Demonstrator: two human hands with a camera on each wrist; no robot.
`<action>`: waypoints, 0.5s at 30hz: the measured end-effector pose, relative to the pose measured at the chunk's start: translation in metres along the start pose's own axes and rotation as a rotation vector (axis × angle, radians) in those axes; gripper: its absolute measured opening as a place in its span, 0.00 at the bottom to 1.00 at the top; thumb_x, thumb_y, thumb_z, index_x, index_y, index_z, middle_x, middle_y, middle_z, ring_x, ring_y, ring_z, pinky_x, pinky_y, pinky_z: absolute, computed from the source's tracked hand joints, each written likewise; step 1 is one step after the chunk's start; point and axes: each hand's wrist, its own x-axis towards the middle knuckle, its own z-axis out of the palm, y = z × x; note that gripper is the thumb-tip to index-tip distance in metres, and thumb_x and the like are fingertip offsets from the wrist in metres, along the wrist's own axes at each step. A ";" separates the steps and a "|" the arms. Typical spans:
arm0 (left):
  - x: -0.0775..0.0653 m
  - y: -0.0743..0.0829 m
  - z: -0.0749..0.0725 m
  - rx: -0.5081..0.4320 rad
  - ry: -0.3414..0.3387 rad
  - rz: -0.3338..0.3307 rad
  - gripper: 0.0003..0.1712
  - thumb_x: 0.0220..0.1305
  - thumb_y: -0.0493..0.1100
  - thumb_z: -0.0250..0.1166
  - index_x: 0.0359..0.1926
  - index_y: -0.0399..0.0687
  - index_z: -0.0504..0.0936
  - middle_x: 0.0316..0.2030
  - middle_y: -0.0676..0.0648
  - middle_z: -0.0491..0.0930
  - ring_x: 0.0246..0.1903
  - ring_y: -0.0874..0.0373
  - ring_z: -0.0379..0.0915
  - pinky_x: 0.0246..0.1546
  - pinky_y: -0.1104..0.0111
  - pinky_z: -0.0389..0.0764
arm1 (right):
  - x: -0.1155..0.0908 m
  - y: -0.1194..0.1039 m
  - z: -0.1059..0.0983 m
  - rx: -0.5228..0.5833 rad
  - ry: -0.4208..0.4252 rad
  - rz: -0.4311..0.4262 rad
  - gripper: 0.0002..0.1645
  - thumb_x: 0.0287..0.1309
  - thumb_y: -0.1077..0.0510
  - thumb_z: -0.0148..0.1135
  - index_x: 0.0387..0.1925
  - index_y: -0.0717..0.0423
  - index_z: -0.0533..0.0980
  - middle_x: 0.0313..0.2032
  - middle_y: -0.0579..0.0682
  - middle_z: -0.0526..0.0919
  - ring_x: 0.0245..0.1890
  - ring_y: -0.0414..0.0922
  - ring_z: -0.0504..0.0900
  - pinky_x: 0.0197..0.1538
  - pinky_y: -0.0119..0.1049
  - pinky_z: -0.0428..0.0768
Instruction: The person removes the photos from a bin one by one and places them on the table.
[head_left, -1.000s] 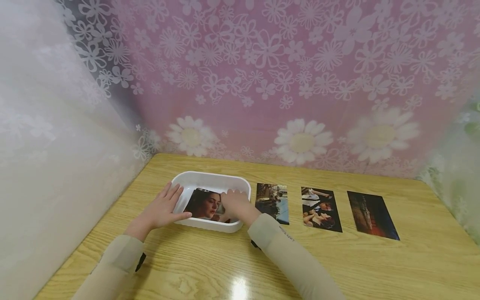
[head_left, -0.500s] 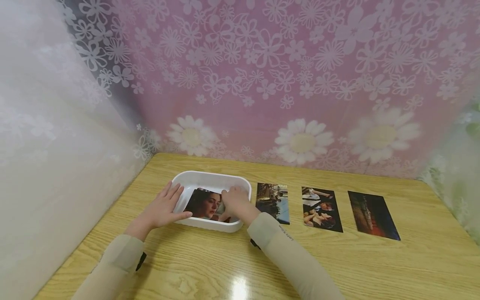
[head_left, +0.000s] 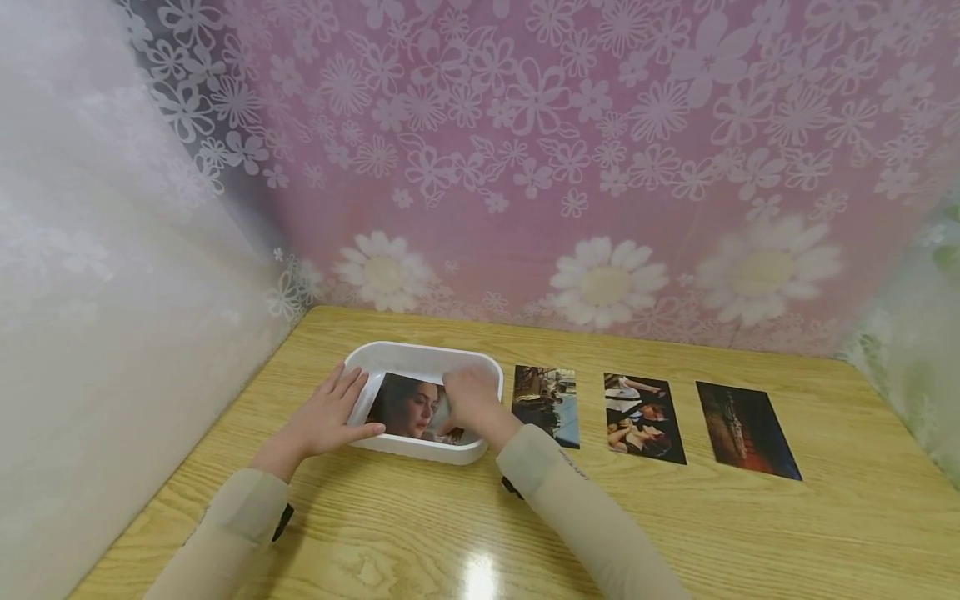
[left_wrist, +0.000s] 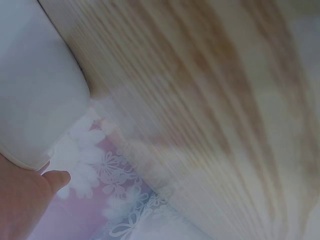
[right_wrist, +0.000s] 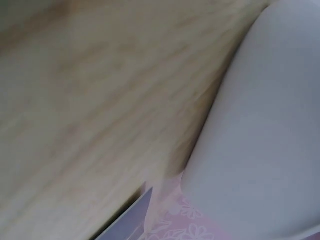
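A white plastic tray (head_left: 420,451) sits on the left part of the table. Inside it lies a photo (head_left: 405,406) of a person's head. My left hand (head_left: 322,421) rests with fairly straight, spread fingers on the tray's left rim, its thumb along the near rim. The left wrist view catches part of this left hand (left_wrist: 20,200) against the tray (left_wrist: 40,85). My right hand (head_left: 472,404) reaches into the tray's right end and pinches the photo's right edge, its curled fingers partly hidden. In the right wrist view, the tray's outer wall (right_wrist: 265,115) hides the right hand.
Right of the tray, three photos lie in a row on the wooden table (head_left: 390,533): a harbour-like scene (head_left: 546,407), a couple (head_left: 643,418) and a dark picture (head_left: 747,430). A pink flowered curtain (head_left: 525,167) stands behind, with a pale one (head_left: 112,292) at left.
The photo in the tray has shifted slightly left and away from me, its top edge now straighter. My right thumb and fingers have moved a little at its right edge. The left hand stays put.
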 end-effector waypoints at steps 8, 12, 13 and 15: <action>0.001 -0.001 0.001 0.006 0.000 0.000 0.52 0.54 0.67 0.52 0.64 0.30 0.51 0.64 0.33 0.48 0.63 0.38 0.32 0.59 0.48 0.43 | 0.000 0.006 -0.011 0.176 0.087 -0.043 0.33 0.37 0.52 0.72 0.48 0.55 0.72 0.43 0.50 0.78 0.44 0.48 0.75 0.47 0.40 0.72; 0.001 -0.002 0.001 0.009 0.005 0.004 0.52 0.54 0.67 0.53 0.64 0.30 0.51 0.63 0.33 0.49 0.63 0.38 0.33 0.59 0.48 0.44 | -0.004 0.012 -0.015 0.270 0.124 -0.077 0.28 0.42 0.62 0.67 0.50 0.57 0.71 0.43 0.51 0.78 0.43 0.48 0.75 0.47 0.39 0.72; 0.001 -0.002 0.001 0.008 0.004 0.004 0.52 0.54 0.67 0.53 0.64 0.30 0.51 0.63 0.33 0.49 0.63 0.38 0.32 0.59 0.48 0.44 | -0.005 0.013 -0.015 0.290 0.130 -0.077 0.27 0.43 0.64 0.66 0.50 0.58 0.71 0.44 0.51 0.78 0.43 0.48 0.75 0.47 0.39 0.73; 0.001 -0.001 0.001 0.007 0.002 0.004 0.52 0.54 0.67 0.53 0.64 0.30 0.51 0.63 0.33 0.49 0.63 0.38 0.32 0.59 0.48 0.44 | -0.008 0.016 -0.017 0.337 0.131 -0.077 0.25 0.46 0.66 0.63 0.50 0.58 0.71 0.44 0.52 0.78 0.43 0.48 0.75 0.46 0.40 0.73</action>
